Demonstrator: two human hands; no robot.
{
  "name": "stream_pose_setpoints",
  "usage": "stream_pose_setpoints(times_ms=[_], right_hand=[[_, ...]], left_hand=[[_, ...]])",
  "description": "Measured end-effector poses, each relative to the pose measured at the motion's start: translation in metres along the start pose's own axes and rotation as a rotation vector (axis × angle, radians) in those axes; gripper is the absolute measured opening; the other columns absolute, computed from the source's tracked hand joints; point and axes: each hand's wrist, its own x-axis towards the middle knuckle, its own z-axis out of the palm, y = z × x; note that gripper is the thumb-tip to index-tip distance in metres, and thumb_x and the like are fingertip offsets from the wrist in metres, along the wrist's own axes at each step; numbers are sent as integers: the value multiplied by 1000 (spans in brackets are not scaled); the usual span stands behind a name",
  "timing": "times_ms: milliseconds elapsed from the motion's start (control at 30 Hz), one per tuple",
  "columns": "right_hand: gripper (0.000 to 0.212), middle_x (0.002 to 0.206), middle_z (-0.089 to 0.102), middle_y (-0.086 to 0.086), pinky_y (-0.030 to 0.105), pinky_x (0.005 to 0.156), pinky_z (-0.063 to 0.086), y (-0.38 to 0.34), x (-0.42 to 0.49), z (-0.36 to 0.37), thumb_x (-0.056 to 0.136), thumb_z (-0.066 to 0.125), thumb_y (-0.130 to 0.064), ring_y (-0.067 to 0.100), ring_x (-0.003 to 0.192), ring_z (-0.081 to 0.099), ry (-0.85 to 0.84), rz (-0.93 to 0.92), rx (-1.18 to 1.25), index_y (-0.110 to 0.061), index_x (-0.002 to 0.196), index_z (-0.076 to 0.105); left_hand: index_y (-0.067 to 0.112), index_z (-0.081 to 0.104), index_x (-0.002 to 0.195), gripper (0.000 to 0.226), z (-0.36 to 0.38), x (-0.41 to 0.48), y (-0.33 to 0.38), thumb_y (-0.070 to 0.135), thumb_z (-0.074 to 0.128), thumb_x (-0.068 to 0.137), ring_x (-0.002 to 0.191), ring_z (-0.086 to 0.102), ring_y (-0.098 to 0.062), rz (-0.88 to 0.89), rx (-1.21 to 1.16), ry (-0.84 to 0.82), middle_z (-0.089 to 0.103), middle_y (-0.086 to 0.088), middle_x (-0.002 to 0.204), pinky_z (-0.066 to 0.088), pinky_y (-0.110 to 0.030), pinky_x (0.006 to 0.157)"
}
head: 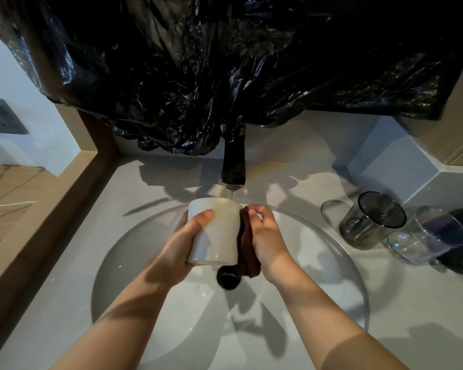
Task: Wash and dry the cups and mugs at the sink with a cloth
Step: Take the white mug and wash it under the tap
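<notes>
Now in hand: washing, by judgement; the white mug [214,233] is held just below the running tap [233,166], over the sink [134,276].
Head view, left hand [179,249]: the mug's side is gripped, thumb laid across the front, fingers curled behind.
Head view, right hand [265,236]: a dark cloth [247,252] is pinched against the mug's right wall.
Right of the tap: a smoky glass mug [372,220] and a clear glass mug [425,236] are stood together (washed or not cannot be told).
Next move: the cloth is to be worked round rim and inside, a firm grip being needed on wet glaze.
</notes>
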Motion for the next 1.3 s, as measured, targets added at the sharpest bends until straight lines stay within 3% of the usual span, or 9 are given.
stream_pose_setpoints(times_ms=[200,300,400,533,633,867,967,1133,1300], right_hand=[[39,107,67,23,46,82,54,-15,12,-1,91,57,-38,36,85,66,-58,507,340,-5,106,68],[27,103,68,20,51,93,50,-10,15,10,95,52,-35,37,97,64,127,303,276,-11,93,64],[27,85,63,6,36,86,48,-13,3,17,99,46,-30,27,92,59,220,71,115,-17,80,59],[34,130,49,-3,22,99,40,-9,-17,24,100,42,-17,14,121,47,-113,1,99,-20,134,48],[41,143,37,-8,27,115,26,1,-14,25,101,40,-13,12,135,35,-133,-57,-8,-20,141,40],[18,100,64,8,37,84,53,-15,11,24,98,45,-36,26,94,61,66,167,35,-21,95,54],[24,102,63,10,44,91,50,-13,12,29,97,45,-39,30,96,60,143,184,2,-17,99,51],[30,132,51,-5,33,105,42,-8,-7,30,99,48,-21,17,121,50,-118,-80,-30,-18,128,54],[21,102,64,4,37,94,48,-3,10,31,100,42,-32,23,99,59,-9,-27,-146,-20,104,59]], left_hand=[[23,52,114,73,1,-1,2,47,72,48,87,66,-22,125,131,-42,65,-8,101,55,-33,63],[22,52,115,77,3,3,0,50,72,46,90,65,-23,140,101,22,65,-10,104,55,-36,66],[19,53,122,79,6,6,-6,51,73,53,89,67,-26,97,-47,90,66,-16,108,56,-40,64],[13,61,107,40,5,7,-7,45,57,83,67,71,-23,-28,-233,115,74,-10,79,57,-37,60],[16,59,99,31,2,1,-5,43,52,86,58,70,-19,-14,-197,72,72,-5,67,56,-32,50],[17,52,122,85,-4,0,1,53,71,47,81,63,-24,80,-16,94,63,-12,96,55,-35,59],[21,53,117,69,-1,1,3,44,72,55,80,62,-23,73,-5,141,63,-10,97,54,-33,56],[15,59,104,34,-5,-3,-2,43,54,86,73,67,-27,-6,-237,148,72,-11,78,55,-39,65],[17,55,117,62,-11,-8,-1,54,64,68,76,68,-23,87,-18,56,69,-11,89,56,-36,59]])
